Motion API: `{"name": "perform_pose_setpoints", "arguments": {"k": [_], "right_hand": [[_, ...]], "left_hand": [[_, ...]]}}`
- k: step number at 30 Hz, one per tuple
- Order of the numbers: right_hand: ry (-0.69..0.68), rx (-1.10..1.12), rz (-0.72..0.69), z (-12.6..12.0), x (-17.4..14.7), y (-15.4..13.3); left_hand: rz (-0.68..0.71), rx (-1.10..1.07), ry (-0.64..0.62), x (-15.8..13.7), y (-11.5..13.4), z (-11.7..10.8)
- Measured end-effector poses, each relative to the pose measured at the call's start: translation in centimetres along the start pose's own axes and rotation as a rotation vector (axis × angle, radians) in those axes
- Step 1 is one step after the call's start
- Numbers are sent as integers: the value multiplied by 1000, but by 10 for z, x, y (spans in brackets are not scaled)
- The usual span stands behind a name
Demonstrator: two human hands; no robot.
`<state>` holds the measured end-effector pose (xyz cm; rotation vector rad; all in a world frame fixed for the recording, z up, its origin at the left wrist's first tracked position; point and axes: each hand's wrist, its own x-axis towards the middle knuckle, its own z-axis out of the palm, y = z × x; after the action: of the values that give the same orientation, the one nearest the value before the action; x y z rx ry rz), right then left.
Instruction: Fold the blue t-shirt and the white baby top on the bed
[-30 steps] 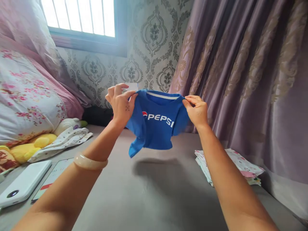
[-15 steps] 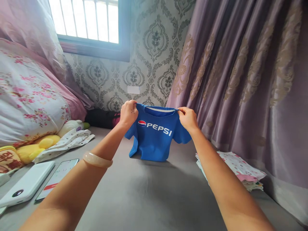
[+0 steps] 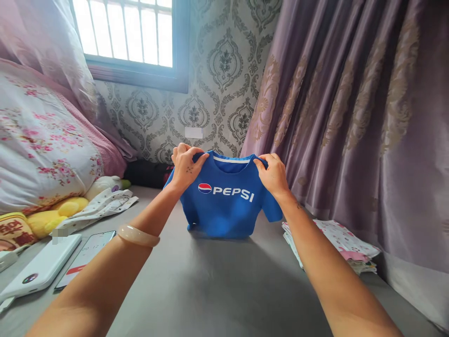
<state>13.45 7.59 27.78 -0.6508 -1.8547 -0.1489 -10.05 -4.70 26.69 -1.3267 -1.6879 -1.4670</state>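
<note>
A small blue T-shirt (image 3: 224,210) with a PEPSI print hangs upright between my hands, its front facing me. Its lower hem meets the grey sheet. My left hand (image 3: 187,164) pinches the shoulder left of the neckline, thumb toward me. On the other side of the collar, my right hand (image 3: 272,172) grips the opposite shoulder between thumb and fingers. The white band inside the collar shows. Both sleeves hang outside my hands, the left one partly hidden behind my wrist.
The grey sheet (image 3: 182,290) spreads beneath. At left lie a phone (image 3: 87,255), a white power bank (image 3: 44,267), a dotted cloth (image 3: 100,208) and a yellow plush toy (image 3: 58,215). Folded clothes (image 3: 345,238) are stacked at right, near the purple curtain (image 3: 315,117).
Both hands have shifted their hold inward along the shoulders, closer to the collar. The shirt's front is spread wider and flatter, and its left sleeve sits farther left.
</note>
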Motion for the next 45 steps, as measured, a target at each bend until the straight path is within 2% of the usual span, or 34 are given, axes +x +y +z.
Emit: {"name": "perform_pose_setpoints", "arguments": {"k": [5,11,19,25,28,32,39,45], "right_hand": [[13,47,-27,-12,4,-4],[104,23,-55,-29,2,-19],[182,-26,-150,-70,-7,-47],[187,-4,-176,-105,-10,-70],[159,4,-148,-110,-7,-72],[15,-14,-65,-88,-11,-55],[-306,-92,168,-16,-63,-13],[-419,-114,288,25,-98,10]], "left_hand": [[18,-68,-2,-1,3,-10],[48,-120,102,-3,18,-30],[165,-22,229,-14,45,-69],[203,31,258,-20,71,-106],[192,73,231,-17,77,-114],[149,152,97,-19,62,-95],[8,213,-177,-62,-1,-21],[-110,228,-302,-97,-38,26]]}}
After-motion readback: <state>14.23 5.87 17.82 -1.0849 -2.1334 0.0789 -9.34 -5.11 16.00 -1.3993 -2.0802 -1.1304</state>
